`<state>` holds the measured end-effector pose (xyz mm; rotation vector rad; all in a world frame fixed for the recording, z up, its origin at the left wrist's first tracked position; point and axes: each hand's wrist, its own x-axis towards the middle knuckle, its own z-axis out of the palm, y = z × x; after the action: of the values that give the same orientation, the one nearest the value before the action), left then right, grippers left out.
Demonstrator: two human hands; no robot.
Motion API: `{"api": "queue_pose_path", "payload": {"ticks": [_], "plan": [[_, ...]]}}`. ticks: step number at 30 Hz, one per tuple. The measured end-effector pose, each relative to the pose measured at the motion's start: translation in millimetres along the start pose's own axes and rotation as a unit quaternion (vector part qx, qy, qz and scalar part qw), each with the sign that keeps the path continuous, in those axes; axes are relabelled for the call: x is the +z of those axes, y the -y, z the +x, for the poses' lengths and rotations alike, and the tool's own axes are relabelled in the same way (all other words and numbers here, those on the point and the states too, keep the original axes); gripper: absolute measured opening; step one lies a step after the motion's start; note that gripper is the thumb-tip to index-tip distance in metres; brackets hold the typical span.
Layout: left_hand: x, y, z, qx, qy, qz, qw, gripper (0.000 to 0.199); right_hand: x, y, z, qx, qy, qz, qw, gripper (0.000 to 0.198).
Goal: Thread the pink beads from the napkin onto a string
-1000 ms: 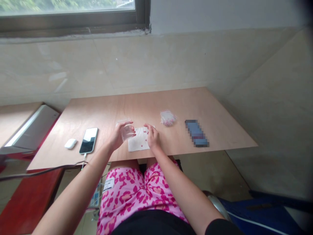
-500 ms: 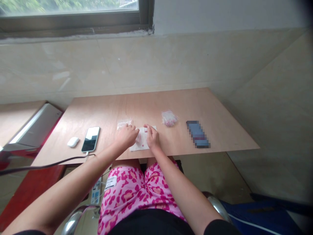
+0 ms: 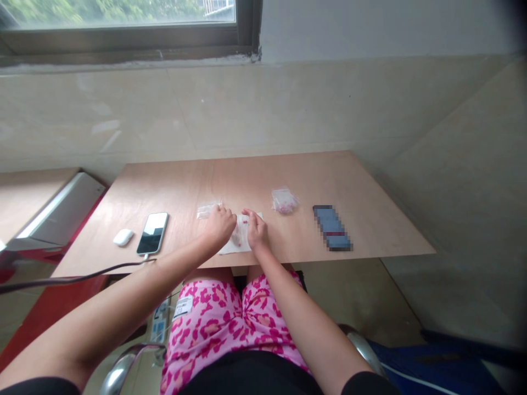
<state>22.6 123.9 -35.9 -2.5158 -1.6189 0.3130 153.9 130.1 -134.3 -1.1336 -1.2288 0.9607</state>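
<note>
A small white cloth or paper sheet lies near the table's front edge, with a few tiny red beads on it. Over its left part is my left hand, closed with fingers curled; whatever they may hold is hidden. My right hand rests at the sheet's right side, its fingers bent inward and close together, and I cannot make out anything between them. Just beyond my left hand lies a clear plastic packet. A clear zip bag with pink and red bits sits farther right.
To the left are a phone with a cable plugged in and a white earbud case. At the right lies a dark, pixelated phone-shaped object. Behind the wooden table stands a tiled wall.
My left hand has shifted slightly to the right, covering the thin pinkish thing that showed beside it on the sheet. My right hand stays nearly in place.
</note>
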Motion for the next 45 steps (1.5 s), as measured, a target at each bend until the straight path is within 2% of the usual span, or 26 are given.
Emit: {"api": "queue_pose_path", "payload": {"ticks": [3, 7, 9, 11, 13, 15, 19, 22, 24, 26, 28, 31, 33, 36, 38, 39, 43, 45], "plan": [[-3, 29, -5, -0.023, -0.044, -0.053, 0.997, 0.028, -1, -7, 1, 0.033, -0.025, 0.065, 0.997, 0.053], [1, 90, -3, -0.061, -0.076, -0.186, 0.978, 0.038, -1, -13, 3, 0.068, -0.038, 0.141, 0.987, 0.056], [7, 117, 2, -0.079, -0.091, -0.219, 0.968, 0.039, -2, -13, 3, 0.071, -0.039, 0.149, 0.986, 0.056], [14, 133, 8, -0.087, -0.113, -0.234, 0.962, 0.042, -2, -12, 4, 0.068, -0.040, 0.141, 0.987, 0.055], [23, 137, 13, -0.091, -0.135, -0.242, 0.957, 0.044, -3, -12, 4, 0.068, -0.039, 0.126, 0.989, 0.056], [34, 131, 16, -0.087, -0.143, -0.252, 0.953, 0.051, -3, -13, 3, 0.070, -0.036, 0.111, 0.991, 0.058], [60, 114, 16, -0.062, -0.093, -0.268, 0.957, 0.080, 2, -14, 2, 0.067, -0.042, 0.093, 0.992, 0.061], [73, 111, 11, -0.048, -0.077, -0.248, 0.964, 0.088, 2, -9, 8, 0.073, -0.033, 0.116, 0.990, 0.058], [75, 113, 8, -0.050, -0.089, -0.244, 0.964, 0.092, -6, -4, 20, 0.084, -0.029, 0.148, 0.985, 0.053], [73, 117, 4, -0.059, -0.101, -0.249, 0.961, 0.095, -24, 3, 39, 0.083, -0.045, 0.145, 0.985, 0.046], [66, 117, -1, -0.064, -0.119, -0.253, 0.958, 0.091, -51, 9, 61, 0.061, -0.065, 0.075, 0.993, 0.040], [47, 104, -14, -0.045, -0.173, -0.256, 0.950, 0.079, -92, 17, 89, 0.002, -0.047, -0.129, 0.990, 0.032], [31, 86, -28, -0.029, -0.213, -0.264, 0.940, 0.066, -110, 19, 100, -0.037, -0.028, -0.282, 0.958, 0.031], [11, 52, -53, -0.010, -0.244, -0.297, 0.923, 0.045, -118, 20, 104, -0.044, 0.021, -0.443, 0.895, 0.045], [6, 32, -69, 0.004, -0.244, -0.314, 0.917, 0.037, -116, 20, 104, -0.032, 0.048, -0.487, 0.871, 0.047], [6, 25, -76, 0.008, -0.236, -0.323, 0.916, 0.035, -115, 20, 104, -0.032, 0.054, -0.492, 0.868, 0.044], [15, 10, -95, 0.042, -0.187, -0.364, 0.911, 0.028, -113, 26, 107, -0.052, 0.062, -0.428, 0.900, 0.013], [19, 10, -99, 0.035, -0.178, -0.386, 0.904, 0.026, -113, 33, 109, -0.054, 0.058, -0.390, 0.918, 0.018]]}}
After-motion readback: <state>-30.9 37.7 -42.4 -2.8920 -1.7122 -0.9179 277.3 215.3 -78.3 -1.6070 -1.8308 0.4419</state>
